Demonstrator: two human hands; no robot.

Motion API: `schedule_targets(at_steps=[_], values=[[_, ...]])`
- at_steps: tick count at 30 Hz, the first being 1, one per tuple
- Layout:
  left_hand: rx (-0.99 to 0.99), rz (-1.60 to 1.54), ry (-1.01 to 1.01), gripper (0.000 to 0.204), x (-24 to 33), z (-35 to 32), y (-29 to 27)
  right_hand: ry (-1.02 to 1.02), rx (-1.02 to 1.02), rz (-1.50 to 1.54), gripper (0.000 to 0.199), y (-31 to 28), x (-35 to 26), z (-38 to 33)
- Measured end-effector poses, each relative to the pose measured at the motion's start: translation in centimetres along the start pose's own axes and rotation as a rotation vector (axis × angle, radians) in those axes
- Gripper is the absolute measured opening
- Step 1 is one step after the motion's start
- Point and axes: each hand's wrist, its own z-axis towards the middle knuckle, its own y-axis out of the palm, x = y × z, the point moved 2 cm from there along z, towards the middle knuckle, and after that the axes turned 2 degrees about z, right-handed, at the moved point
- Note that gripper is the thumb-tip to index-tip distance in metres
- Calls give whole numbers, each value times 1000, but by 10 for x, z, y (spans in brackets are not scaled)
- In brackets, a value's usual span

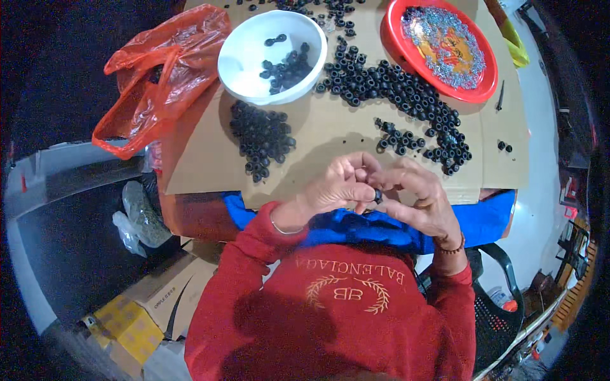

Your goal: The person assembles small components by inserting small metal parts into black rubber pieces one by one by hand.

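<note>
Both of my hands meet at the near edge of a cardboard sheet [330, 136]. My left hand [337, 187] and my right hand [416, 200] pinch one small black ring [377, 196] between their fingertips. Further back on the cardboard lie loose piles of the same black rings [387, 86], one heap [262, 136] to the left and a long spread to the right. A white bowl [244, 54] at the back holds several rings. A red plate [438, 89] at the back right holds small silvery metal parts.
A red plastic bag [159, 76] lies at the left of the cardboard. Blue cloth [483, 219] hangs under the cardboard's near edge. Cardboard boxes [152, 305] stand on the floor to my left, and a dark chair [502, 298] is at my right.
</note>
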Motion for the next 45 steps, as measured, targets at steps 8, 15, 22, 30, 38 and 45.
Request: schedule_targets(at_steps=[8, 15, 22, 30, 38, 45], values=[[-38, 130, -136, 21, -6, -3, -5, -197, -52, -146, 28, -2, 1, -9], [-64, 105, -199, 15, -7, -2, 2, -278, -19, -121, 26, 3, 1, -11], [-26, -46, -211, 19, -16, -3, -12, -289, -11, -136, 19, 8, 19, -4], [3, -161, -148, 12, 1, -1, -3, -196, 96, -72, 19, 8, 18, 7], [616, 1130, 659, 15, 92, -24, 17, -139, 523, -882, 12, -33, 40, 11], [884, 1359, 815, 13, 154, -20, -18, -80, 335, -1041, 4, -44, 61, 37]])
